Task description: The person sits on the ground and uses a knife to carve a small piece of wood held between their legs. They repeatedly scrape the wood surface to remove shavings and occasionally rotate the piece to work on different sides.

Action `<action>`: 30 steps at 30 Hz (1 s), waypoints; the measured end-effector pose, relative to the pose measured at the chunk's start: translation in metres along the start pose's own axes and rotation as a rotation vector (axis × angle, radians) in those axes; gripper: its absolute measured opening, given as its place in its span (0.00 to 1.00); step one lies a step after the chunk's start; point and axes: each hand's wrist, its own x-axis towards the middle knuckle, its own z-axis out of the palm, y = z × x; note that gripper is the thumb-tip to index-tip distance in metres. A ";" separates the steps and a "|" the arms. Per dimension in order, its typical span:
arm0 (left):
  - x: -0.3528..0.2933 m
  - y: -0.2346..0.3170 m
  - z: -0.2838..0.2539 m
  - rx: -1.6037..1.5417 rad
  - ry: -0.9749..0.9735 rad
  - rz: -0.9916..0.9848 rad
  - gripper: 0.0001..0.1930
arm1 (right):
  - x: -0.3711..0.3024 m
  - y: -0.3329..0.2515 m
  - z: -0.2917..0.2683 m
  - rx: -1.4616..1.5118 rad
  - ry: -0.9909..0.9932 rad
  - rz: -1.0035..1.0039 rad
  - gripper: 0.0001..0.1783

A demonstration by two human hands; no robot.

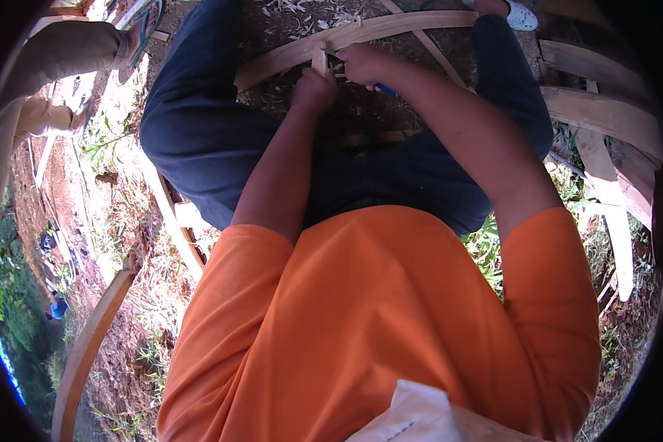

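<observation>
My left hand (314, 91) is closed around a short, pale wood piece (319, 57) that stands up from its grip. Close beside it on the right, my right hand (364, 64) is closed on a slim blue-handled tool (387, 90). The handle's end sticks out below that palm, and a thin dark part reaches toward the wood piece; its exact kind is too small to make out. Both hands are at the near side of a long curved wooden beam (405, 25) that lies across in front of me. Whether the wood piece touches the beam is unclear.
Pale wood shavings (302, 16) litter the dark soil beyond the beam. Several curved planks (604, 114) lie at the right. Another curved timber (88, 353) is at the lower left. Another person's legs (59, 55) are at the upper left. My bent legs (199, 110) flank the hands.
</observation>
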 end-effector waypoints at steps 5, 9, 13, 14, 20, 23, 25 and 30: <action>-0.003 -0.003 0.001 -0.034 0.014 0.032 0.28 | -0.010 -0.005 0.007 0.097 0.128 -0.051 0.15; -0.006 -0.001 -0.002 -0.054 0.007 0.034 0.28 | -0.010 -0.008 0.010 0.106 0.173 -0.075 0.15; -0.006 -0.002 -0.006 -0.041 -0.030 0.010 0.30 | 0.003 -0.012 0.022 0.123 0.261 -0.099 0.16; -0.002 -0.002 -0.009 -0.028 -0.044 0.010 0.31 | 0.014 -0.012 0.020 0.096 0.254 -0.083 0.19; -0.007 0.006 -0.011 -0.113 -0.074 -0.064 0.33 | 0.024 0.012 0.027 0.353 0.293 0.063 0.19; -0.005 0.000 -0.008 -0.145 -0.055 -0.063 0.33 | 0.011 0.027 0.020 0.417 0.198 0.044 0.22; -0.002 -0.003 -0.006 -0.165 -0.049 -0.076 0.33 | -0.002 0.025 0.011 0.420 0.120 0.001 0.22; 0.001 0.002 -0.009 -0.162 -0.112 -0.089 0.36 | 0.006 0.026 -0.001 0.340 0.066 -0.082 0.22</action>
